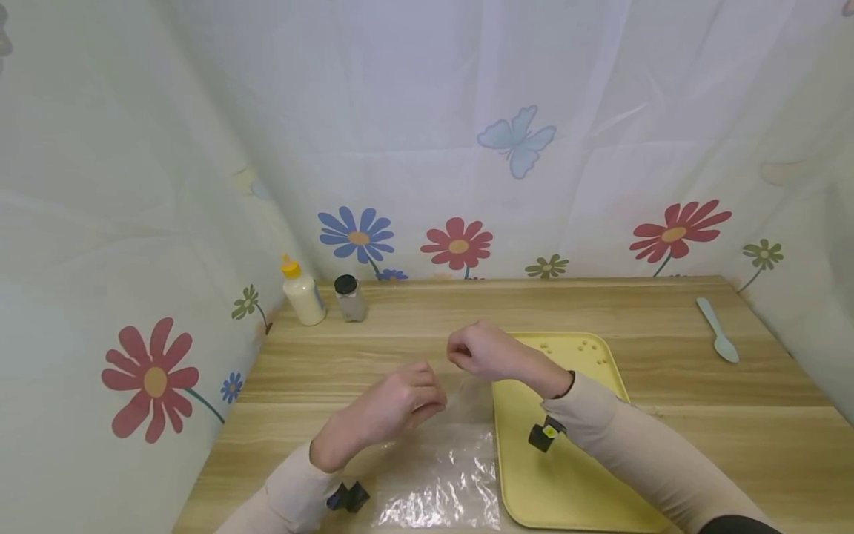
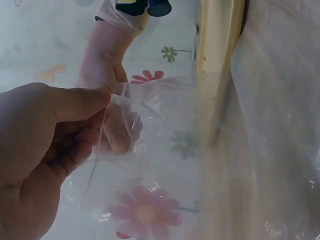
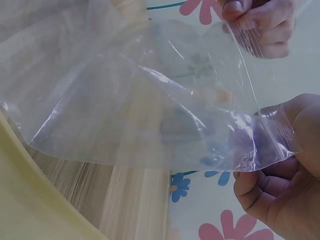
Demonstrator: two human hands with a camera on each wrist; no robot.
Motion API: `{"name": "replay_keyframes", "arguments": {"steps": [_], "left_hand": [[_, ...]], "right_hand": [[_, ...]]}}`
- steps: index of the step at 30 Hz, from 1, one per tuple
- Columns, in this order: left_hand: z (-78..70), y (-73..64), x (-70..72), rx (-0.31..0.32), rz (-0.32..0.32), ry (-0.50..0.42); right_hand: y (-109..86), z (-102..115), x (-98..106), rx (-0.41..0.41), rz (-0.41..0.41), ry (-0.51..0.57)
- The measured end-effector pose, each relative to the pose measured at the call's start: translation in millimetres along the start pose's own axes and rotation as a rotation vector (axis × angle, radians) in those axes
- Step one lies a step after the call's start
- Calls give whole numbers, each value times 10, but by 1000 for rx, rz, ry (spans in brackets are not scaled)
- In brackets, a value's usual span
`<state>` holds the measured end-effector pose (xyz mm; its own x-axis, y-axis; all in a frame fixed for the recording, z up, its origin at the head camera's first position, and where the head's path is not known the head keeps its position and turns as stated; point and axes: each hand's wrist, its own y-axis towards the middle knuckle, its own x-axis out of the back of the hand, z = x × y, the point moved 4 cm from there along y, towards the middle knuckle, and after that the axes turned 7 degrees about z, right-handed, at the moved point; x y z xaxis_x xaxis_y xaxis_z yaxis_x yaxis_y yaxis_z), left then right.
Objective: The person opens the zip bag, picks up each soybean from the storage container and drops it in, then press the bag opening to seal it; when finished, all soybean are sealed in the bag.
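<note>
A clear plastic zip bag (image 1: 437,478) stretches between both hands, its lower part lying on the wooden table beside the tray. My left hand (image 1: 400,400) pinches the bag's top edge between thumb and fingers. At the opposite top corner, my right hand (image 1: 483,348) grips the film, as the right wrist view shows. A ridge line runs across the bag (image 3: 165,107) near that upper edge. No contents show through the transparent film.
A yellow tray (image 1: 554,482) lies under my right forearm, small round marks near its far end. A glue bottle (image 1: 305,297) with orange cap and a black-lidded jar (image 1: 351,299) stand back left. A pale blue spoon (image 1: 717,330) lies far right. Flowered curtains (image 1: 414,148) border the table.
</note>
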<state>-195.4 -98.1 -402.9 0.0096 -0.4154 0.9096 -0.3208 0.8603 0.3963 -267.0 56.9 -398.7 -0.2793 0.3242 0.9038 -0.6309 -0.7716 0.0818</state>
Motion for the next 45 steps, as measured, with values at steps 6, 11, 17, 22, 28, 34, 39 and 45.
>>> {"name": "replay_keyframes", "arguments": {"steps": [6, 11, 17, 22, 28, 34, 39, 45], "left_hand": [[-68, -17, 4, 2, 11, 14], [-130, -25, 17, -7, 1, 24], [-194, -34, 38, -32, -16, 31], [-248, -47, 60, -24, -3, 22], [-318, -65, 91, -38, -7, 42], [-349, -74, 118, -40, -26, 65], [-369, -95, 141, 0, -10, 98], [-363, -99, 139, 7, -14, 176]], "right_hand": [[-4, -5, -8, 3, -7, -2], [-12, -13, 3, 21, -21, -19], [-5, -59, -3, 9, -18, -28], [-2, -81, -3, 0, -11, -26], [-10, -113, 7, -23, -5, -21], [-24, -127, 32, -59, 0, -15], [-26, -126, 57, -80, -5, -6], [-21, -145, 74, -82, -17, -24]]}}
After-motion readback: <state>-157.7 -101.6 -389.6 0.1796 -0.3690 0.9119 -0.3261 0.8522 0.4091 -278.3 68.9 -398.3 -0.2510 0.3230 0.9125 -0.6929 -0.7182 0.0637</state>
